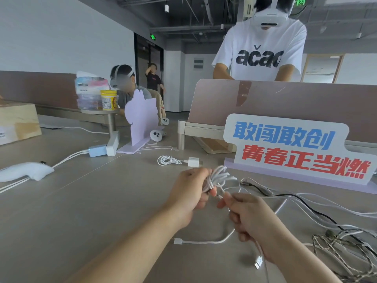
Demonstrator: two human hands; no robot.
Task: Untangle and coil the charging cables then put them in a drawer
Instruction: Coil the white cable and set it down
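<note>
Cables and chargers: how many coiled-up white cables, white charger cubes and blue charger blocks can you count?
Coiled white cables: 2 (held coil in the left hand; lying coil)
White charger cube: 1
Blue charger block: 1
Total: 4

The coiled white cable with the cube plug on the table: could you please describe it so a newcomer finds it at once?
Find the large white sign with blue and red characters on the grey table. Left of its base lies a coiled white cable joined to a white cube-shaped plug. Unlike the tangled cables nearby, it lies bundled, untouched.
</note>
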